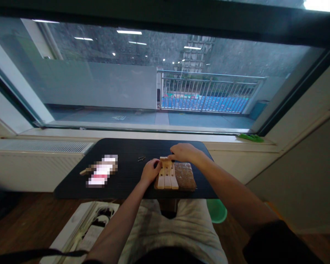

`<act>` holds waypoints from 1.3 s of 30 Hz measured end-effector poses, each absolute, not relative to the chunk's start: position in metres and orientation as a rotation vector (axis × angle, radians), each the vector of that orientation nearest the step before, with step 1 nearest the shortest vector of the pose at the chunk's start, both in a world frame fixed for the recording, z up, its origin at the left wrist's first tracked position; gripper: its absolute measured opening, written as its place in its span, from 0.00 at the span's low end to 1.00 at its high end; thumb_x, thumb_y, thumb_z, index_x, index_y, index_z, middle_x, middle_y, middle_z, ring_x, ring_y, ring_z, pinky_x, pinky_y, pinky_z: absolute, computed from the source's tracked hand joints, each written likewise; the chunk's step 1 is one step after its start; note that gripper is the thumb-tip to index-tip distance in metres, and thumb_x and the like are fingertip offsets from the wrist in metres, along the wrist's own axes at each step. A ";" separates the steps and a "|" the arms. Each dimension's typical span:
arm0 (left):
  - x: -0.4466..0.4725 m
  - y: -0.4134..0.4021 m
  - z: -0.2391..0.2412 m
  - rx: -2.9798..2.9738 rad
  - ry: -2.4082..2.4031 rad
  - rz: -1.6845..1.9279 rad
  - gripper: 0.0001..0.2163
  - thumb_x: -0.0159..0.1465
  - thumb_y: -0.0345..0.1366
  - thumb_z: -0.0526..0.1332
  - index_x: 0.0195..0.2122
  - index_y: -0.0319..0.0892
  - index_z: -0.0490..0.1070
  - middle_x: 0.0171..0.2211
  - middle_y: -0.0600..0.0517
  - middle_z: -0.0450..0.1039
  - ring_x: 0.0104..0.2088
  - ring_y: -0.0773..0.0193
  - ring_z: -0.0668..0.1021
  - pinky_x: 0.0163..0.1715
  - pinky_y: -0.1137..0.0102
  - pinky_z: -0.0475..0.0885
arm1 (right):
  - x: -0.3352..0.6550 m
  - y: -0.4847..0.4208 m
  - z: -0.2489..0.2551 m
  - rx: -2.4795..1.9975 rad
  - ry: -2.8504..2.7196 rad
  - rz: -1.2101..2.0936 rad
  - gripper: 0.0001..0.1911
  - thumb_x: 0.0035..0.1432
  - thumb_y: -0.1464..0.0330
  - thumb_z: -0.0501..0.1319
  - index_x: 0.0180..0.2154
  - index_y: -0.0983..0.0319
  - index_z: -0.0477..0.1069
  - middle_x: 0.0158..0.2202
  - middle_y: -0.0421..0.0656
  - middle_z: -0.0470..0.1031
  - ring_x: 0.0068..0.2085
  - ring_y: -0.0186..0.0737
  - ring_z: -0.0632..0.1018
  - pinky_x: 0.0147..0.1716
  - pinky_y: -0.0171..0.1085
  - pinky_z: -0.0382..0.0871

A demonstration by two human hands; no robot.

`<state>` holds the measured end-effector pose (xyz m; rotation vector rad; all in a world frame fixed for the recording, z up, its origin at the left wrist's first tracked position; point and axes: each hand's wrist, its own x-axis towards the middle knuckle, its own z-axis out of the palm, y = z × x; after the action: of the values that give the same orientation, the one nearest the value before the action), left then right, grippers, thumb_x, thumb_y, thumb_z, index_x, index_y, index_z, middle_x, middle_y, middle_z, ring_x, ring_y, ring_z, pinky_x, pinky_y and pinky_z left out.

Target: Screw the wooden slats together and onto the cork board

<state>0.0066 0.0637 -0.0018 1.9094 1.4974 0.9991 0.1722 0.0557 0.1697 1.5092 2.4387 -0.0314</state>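
Observation:
Several pale wooden slats with round dark holes [167, 179] lie side by side, with a raised wooden part at their far end. They rest on the left part of a brown, rough-looking block [185, 176] on the table. At the slats' left edge, my left hand [149, 172] is closed, its thumb and fingers curled against the wood. Over the far end, my right hand [183, 152] has its fingers pinched together by the raised part. Whatever those fingertips hold is too small and hidden to make out. A few thin metal screws or nails [141, 158] lie left of the block.
The dark table [126, 183] stands against the window sill. A blurred-out patch [103, 170] covers something at its left, with a wooden handle [85, 171] sticking out. Below are a green basin [217, 211] and an open white box [79, 227]. A radiator [35, 165] is at left.

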 end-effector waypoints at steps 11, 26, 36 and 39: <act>0.007 0.063 -0.001 1.904 1.509 1.003 0.13 0.64 0.42 0.53 0.39 0.44 0.74 0.38 0.49 0.78 0.42 0.58 0.78 0.42 0.66 0.70 | 0.171 0.057 0.166 1.553 2.459 -0.004 0.21 0.63 0.57 0.53 0.45 0.64 0.77 0.47 0.55 0.78 0.49 0.52 0.77 0.42 0.42 0.71; 0.008 0.065 -0.002 1.914 1.515 0.996 0.12 0.65 0.42 0.53 0.38 0.44 0.74 0.38 0.49 0.78 0.41 0.58 0.78 0.43 0.66 0.71 | 0.169 0.054 0.164 1.636 2.437 0.031 0.23 0.63 0.57 0.53 0.45 0.65 0.77 0.45 0.57 0.78 0.48 0.52 0.78 0.42 0.41 0.72; 0.008 0.063 -0.001 1.921 1.533 0.998 0.13 0.65 0.43 0.53 0.38 0.44 0.74 0.38 0.49 0.78 0.41 0.58 0.78 0.42 0.67 0.71 | 0.168 0.053 0.163 1.702 2.402 0.002 0.24 0.64 0.57 0.52 0.47 0.67 0.76 0.47 0.60 0.77 0.50 0.54 0.77 0.44 0.44 0.71; 0.008 0.063 0.000 1.919 1.524 0.999 0.13 0.65 0.43 0.53 0.38 0.43 0.74 0.38 0.48 0.78 0.41 0.58 0.78 0.42 0.66 0.71 | 0.167 0.052 0.163 1.721 2.399 0.013 0.24 0.64 0.57 0.52 0.46 0.67 0.76 0.46 0.59 0.78 0.50 0.53 0.78 0.43 0.43 0.72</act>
<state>0.0079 0.0631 -0.0004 1.9192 1.5240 0.9995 0.1668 0.0523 0.1630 1.7208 2.3991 0.0134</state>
